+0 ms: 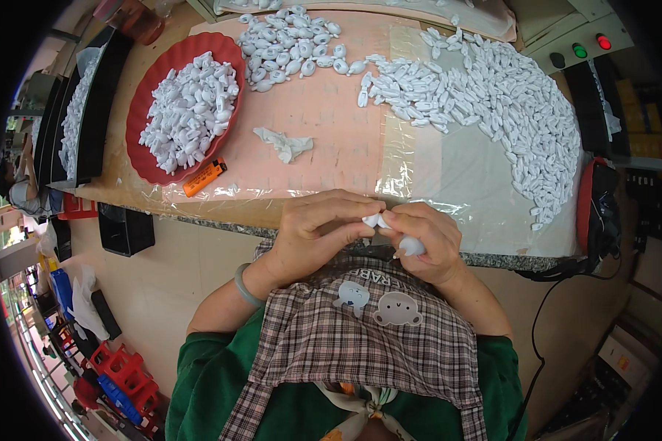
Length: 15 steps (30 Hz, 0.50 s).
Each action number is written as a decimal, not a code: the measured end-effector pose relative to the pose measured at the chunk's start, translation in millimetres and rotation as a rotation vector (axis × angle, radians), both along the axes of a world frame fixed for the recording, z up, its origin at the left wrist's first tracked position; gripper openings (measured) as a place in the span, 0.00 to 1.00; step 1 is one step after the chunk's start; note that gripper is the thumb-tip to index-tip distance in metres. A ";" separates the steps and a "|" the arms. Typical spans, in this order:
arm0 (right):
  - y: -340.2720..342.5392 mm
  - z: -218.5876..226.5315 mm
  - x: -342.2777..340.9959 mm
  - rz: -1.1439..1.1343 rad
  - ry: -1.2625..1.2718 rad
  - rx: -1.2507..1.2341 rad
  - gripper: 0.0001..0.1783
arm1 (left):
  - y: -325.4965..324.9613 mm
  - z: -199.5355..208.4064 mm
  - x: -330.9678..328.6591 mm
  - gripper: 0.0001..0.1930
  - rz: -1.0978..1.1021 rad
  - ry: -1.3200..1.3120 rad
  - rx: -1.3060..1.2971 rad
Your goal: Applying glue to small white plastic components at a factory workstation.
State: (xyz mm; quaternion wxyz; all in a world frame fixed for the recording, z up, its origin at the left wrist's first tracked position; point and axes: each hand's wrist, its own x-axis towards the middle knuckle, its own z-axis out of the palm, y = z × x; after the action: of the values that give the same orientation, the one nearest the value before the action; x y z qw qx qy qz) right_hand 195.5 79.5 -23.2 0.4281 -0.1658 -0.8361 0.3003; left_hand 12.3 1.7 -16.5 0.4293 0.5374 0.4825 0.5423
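Note:
My left hand (318,235) and my right hand (428,239) meet above my lap at the table's near edge. Between their fingertips they pinch a small white plastic piece (376,220). A second white piece (412,246) sits tucked in my right hand. A large heap of the same small white pieces (507,103) spreads over the table's right side. A smaller pile of rounder white pieces (290,48) lies at the far middle. A round red tray (141,158) at the left holds more of them. I wear a checked apron over a green top.
An orange lighter (204,178) lies beside the red tray. A crumpled white scrap (285,143) rests mid-table. Clear plastic sheet (449,184) covers the tabletop. Black trays (88,110) stand far left. Red and green buttons (591,45) sit top right; cables hang at right.

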 end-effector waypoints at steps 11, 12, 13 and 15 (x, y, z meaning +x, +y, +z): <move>3.4 3.0 -1.2 -0.008 0.008 -0.083 0.16 | 4.6 -1.8 1.6 0.16 -0.072 -0.327 -0.135; 2.9 2.4 -1.2 -0.008 0.008 -0.083 0.16 | 4.9 -1.4 2.4 0.16 -0.051 -0.332 -0.119; 2.2 1.2 -1.4 -0.018 0.010 -0.075 0.16 | 4.7 -0.8 2.3 0.16 -0.051 -0.331 -0.119; 1.9 0.1 -2.0 -0.029 0.012 -0.067 0.16 | 4.5 -0.5 1.5 0.15 -0.045 -0.261 -0.093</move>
State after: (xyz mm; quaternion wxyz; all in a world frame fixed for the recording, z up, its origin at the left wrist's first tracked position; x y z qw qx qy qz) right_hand 193.5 81.3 -23.1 0.4314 -0.1903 -0.8206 0.3229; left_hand 13.7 6.1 -17.0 0.5251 0.4523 0.4349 0.5749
